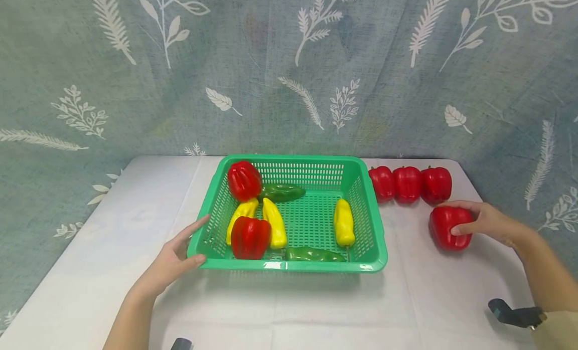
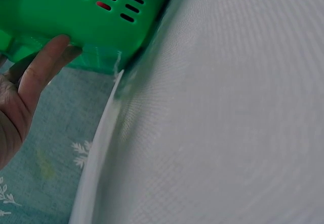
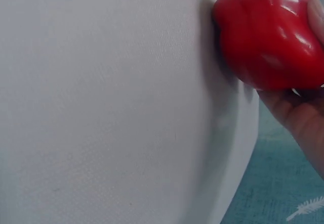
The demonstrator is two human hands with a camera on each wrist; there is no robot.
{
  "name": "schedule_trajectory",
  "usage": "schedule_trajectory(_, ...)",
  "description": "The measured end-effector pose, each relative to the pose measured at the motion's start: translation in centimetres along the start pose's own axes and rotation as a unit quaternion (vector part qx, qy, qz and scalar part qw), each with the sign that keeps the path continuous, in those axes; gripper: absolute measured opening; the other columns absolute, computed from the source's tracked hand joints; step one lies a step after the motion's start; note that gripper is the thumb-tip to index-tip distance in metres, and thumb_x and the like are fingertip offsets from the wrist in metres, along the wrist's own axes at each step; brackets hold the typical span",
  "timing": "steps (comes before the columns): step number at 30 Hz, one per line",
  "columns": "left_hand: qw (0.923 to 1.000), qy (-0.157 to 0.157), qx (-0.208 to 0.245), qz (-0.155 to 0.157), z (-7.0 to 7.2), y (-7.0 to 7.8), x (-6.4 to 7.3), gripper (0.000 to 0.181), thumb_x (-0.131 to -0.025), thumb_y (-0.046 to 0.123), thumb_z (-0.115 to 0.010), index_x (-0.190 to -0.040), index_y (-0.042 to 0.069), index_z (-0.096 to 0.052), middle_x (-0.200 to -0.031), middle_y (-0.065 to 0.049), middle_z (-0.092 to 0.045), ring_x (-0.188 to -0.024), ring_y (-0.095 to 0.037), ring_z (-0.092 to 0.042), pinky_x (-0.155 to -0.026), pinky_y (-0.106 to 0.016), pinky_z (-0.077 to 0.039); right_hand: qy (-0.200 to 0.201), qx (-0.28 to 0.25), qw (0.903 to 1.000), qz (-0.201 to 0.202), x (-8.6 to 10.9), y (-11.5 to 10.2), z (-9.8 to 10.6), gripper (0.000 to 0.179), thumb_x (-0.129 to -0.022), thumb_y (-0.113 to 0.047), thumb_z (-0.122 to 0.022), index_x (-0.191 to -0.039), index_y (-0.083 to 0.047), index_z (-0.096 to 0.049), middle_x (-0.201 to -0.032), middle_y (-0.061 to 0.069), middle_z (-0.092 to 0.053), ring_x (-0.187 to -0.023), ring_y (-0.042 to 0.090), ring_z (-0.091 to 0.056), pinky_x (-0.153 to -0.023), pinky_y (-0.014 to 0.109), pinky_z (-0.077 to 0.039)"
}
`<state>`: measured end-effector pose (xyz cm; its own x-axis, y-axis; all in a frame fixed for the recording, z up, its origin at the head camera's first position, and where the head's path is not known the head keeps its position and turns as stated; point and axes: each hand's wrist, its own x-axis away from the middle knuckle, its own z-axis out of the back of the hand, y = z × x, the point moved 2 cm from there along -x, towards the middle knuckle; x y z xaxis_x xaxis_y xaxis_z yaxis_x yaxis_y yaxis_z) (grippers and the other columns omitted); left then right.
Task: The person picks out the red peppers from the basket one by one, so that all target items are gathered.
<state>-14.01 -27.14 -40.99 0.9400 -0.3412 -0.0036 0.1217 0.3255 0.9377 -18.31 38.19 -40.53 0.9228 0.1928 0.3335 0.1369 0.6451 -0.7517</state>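
At the right side of the table my right hand grips a red bell pepper, thumb on its near side and fingers over the back. The right wrist view shows the same bell pepper close to the white cloth. My left hand touches the near left corner of a green plastic basket, its fingers and thumb fairly straight. In the left wrist view, fingers lie against the basket's outer wall. Inside the basket are red bell peppers, yellow peppers and green peppers.
Three red bell peppers stand in a row behind the held one, right of the basket. White cloth covers the table. A grey-green leaf-patterned curtain hangs behind. A black device is at the right wrist.
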Motion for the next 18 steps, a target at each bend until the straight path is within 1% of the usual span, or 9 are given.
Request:
schedule_trajectory(5,1.0,0.002,-0.005,-0.004,-0.1,0.2,0.1,0.075,-0.087,0.003,-0.063,-0.15,0.018,-0.026,-0.155,-0.022,-0.015,-0.116,0.013,-0.041,-0.085,-0.02,-0.05,-0.007,-0.011,0.9999,-0.004,-0.3,0.6,0.4,0.074,-0.079,-0.02,-0.074,-0.138,0.003,-0.035,-0.132,0.029,-0.038,-0.114,0.041,-0.041,-0.074,0.039,-0.056)
schedule_trajectory(11,1.0,0.0,0.003,-0.005,-0.3,0.4,0.1,0.074,-0.087,0.003,-0.062,-0.15,0.018,-0.027,-0.155,-0.021,-0.015,-0.117,0.011,-0.04,-0.085,-0.02,-0.049,-0.035,-0.02,0.9992,-0.01,-0.3,1.1,1.2,0.072,-0.082,-0.018,-0.072,-0.138,0.004,-0.033,-0.133,0.029,-0.037,-0.113,0.037,-0.044,-0.076,0.04,-0.055)
schedule_trajectory(16,0.9999,0.001,-0.002,-0.016,-0.3,0.6,0.1,0.073,-0.088,0.002,-0.062,-0.15,0.018,-0.027,-0.155,-0.02,-0.016,-0.119,0.012,-0.038,-0.087,-0.018,-0.047,-0.064,-0.022,0.9973,-0.029,0.1,0.7,1.5,0.079,-0.08,-0.017,-0.073,-0.141,0.002,-0.026,-0.134,0.03,-0.033,-0.115,0.039,-0.042,-0.077,0.043,-0.056)
schedule_trajectory(18,0.9998,0.004,-0.002,-0.018,-0.3,0.5,0.1,0.073,-0.088,0.002,-0.061,-0.15,0.018,-0.027,-0.156,-0.018,-0.017,-0.121,0.012,-0.036,-0.088,-0.017,-0.046,-0.069,-0.017,0.9969,-0.034,0.1,0.5,1.5,0.082,-0.08,-0.017,-0.074,-0.143,0.001,-0.025,-0.134,0.03,-0.033,-0.115,0.04,-0.041,-0.077,0.043,-0.055)
